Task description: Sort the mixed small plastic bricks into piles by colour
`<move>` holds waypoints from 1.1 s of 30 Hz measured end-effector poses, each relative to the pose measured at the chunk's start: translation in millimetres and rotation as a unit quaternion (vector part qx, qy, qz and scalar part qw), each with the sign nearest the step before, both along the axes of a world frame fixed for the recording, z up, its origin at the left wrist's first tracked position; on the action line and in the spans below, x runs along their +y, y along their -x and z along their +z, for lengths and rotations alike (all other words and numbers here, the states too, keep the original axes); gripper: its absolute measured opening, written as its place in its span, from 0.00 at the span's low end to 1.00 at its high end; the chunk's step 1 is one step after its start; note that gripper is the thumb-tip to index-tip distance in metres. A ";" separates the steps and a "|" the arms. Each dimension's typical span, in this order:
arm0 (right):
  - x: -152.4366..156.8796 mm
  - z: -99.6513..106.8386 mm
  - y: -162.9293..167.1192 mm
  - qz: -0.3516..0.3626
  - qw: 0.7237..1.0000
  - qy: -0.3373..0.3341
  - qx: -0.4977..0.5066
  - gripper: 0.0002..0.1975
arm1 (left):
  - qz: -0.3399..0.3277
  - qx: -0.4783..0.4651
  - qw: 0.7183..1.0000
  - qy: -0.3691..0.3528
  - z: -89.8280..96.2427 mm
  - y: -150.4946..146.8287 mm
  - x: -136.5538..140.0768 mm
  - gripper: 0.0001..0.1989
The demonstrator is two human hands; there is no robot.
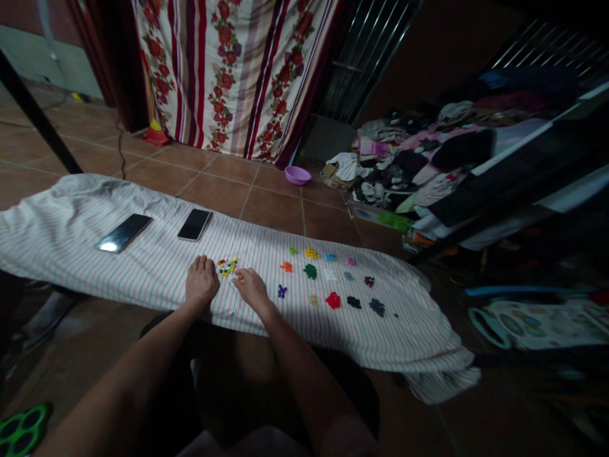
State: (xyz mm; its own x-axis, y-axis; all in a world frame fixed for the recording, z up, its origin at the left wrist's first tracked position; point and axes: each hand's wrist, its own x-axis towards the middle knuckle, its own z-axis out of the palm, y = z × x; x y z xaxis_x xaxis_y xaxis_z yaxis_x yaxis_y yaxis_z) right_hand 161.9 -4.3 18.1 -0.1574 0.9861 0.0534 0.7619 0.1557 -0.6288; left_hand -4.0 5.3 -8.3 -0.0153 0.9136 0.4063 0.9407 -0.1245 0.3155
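My left hand lies flat on the striped cloth, fingers stretched forward, just left of a mixed pile of small coloured pieces. Thumb and fingertips of my right hand are pinched together at the pile's right edge; what is between them is too small to make out. Farther right lie sorted little heaps: orange pieces, yellow pieces, green pieces, purple pieces, red pieces and black pieces, among several others.
Two phones, a left phone and a right phone, rest on the cloth's left half. Beyond the table are a purple basin on the tiled floor, a floral curtain and a heap of clothes.
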 end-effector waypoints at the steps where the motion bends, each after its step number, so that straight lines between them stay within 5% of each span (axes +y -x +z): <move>1: 0.8 0.0 3.5 -0.007 1.000 0.004 -0.008 0.09 | 0.003 0.000 1.000 -0.001 0.2 -0.2 -0.8 0.16; 10: 2.3 1.8 15.7 -0.031 0.998 0.021 -0.053 0.07 | 0.004 -0.005 1.000 0.003 3.5 -1.3 -3.2 0.16; 22: 0.0 -13.8 -10.5 -0.048 0.993 0.038 0.096 0.11 | 0.007 0.006 1.000 0.000 5.4 -2.0 -4.3 0.16; 33: -7.1 -3.9 -47.8 -0.080 0.992 0.015 0.099 0.12 | 0.010 0.011 1.000 -0.009 5.9 -2.8 -5.9 0.16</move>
State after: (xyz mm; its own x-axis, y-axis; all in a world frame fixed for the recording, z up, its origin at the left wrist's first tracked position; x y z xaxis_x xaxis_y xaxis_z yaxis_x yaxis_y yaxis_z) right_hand 209.7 -11.4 14.3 0.0111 0.9992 0.0375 0.6357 0.0219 -0.7717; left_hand -1.2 -0.5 -2.3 -0.0244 0.9058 0.4230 0.9494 -0.1115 0.2935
